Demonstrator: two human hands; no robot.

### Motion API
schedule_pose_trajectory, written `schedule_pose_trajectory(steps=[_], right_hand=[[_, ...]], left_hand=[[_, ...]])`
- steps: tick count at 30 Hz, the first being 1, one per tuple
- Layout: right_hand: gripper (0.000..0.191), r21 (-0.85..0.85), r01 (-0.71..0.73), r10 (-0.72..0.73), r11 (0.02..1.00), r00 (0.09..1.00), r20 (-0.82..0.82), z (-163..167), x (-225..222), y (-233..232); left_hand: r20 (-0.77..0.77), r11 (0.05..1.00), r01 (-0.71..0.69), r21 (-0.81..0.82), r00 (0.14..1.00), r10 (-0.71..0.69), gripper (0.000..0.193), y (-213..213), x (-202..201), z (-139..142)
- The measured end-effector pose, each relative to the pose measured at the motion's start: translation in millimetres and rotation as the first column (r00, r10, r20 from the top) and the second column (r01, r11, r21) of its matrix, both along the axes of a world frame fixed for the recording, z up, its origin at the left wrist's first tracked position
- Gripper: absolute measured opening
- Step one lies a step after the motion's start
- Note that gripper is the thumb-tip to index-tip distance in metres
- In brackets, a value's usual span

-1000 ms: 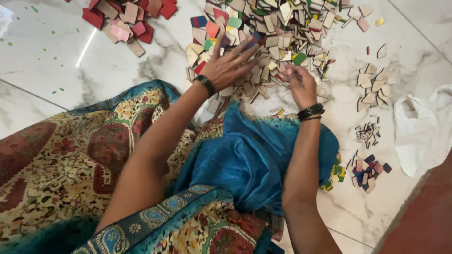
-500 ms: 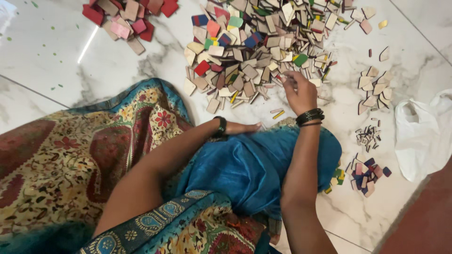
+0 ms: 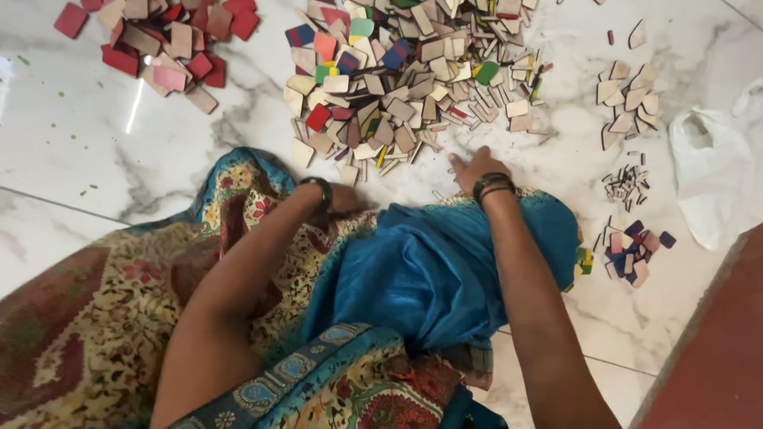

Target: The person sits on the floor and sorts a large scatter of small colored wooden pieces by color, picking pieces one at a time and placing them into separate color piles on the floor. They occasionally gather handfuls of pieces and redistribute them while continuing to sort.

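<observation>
So the right hand (image 3: 475, 167) is flat-ish on the marble floor (image 3: 119, 151), fingers spread and loose, not gripping anything, right at the near edge of the big mixed pile of wooden tiles (image 3: 405, 79). It's got dark bangles on the wrist. The left hand (image 3: 346, 199) is pulled back to the lap and mostly tucked against the blue cloth (image 3: 429, 270), so can't tell if it's open or closed; only the wrist with a dark bangle really shows. It sits just below the pile's near edge, close to a few stray tan pieces.

The pile itself is mostly plain tan squares, triangles and thin sticks, with some red, blue, green and orange ones mixed in. Off to the upper left, well apart, there's a separate heap of red and pink tiles (image 3: 163, 40). To the right of the main pile is a small group of tan triangular pieces (image 3: 632, 99), below that a cluster of tiny sticks (image 3: 628, 184), then a little bunch of purple and pink pieces (image 3: 632, 250) beside the blue cloth. A white plastic bag (image 3: 719, 179) lies crumpled at the far right, no visible label. The person's patterned floral garment (image 3: 103, 318) covers the lower left.
</observation>
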State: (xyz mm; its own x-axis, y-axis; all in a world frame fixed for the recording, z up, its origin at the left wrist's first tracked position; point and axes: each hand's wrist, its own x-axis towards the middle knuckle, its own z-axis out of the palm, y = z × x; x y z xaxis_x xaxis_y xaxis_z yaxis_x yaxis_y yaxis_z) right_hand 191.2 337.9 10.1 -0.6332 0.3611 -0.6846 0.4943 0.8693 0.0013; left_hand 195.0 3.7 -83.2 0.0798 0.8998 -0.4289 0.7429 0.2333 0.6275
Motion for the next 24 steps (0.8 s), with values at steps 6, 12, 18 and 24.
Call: schedule_pose_trajectory(steps=[6,12,18,24], right_hand=[[0.080,-0.470,-0.134,-0.062,0.873,0.923,-0.379,-33.9,-13.3,-39.9],[0.084,-0.961,0.073,-0.517,0.265,0.852,-0.078,-18.9,-21.1,-81.8],[0.064,-0.950,-0.115,-0.580,0.291,0.768,-0.271,12.9,-25.5,-86.3],[0.018,-0.583,-0.254,-0.133,0.772,0.833,-0.538,15.3,-27.1,-70.5]], left_hand=[[0.036,0.912,-0.288,-0.294,0.950,0.312,0.047,31.5,4.6,-6.0],[0.419,0.434,-0.899,-0.063,0.371,0.829,0.048,3.2,-36.8,57.0],[0.521,0.139,-0.953,0.270,0.266,0.811,0.051,-25.7,-81.4,109.9],[0.267,0.467,-0.870,0.155,0.492,0.828,0.029,-32.6,-81.1,117.1]])
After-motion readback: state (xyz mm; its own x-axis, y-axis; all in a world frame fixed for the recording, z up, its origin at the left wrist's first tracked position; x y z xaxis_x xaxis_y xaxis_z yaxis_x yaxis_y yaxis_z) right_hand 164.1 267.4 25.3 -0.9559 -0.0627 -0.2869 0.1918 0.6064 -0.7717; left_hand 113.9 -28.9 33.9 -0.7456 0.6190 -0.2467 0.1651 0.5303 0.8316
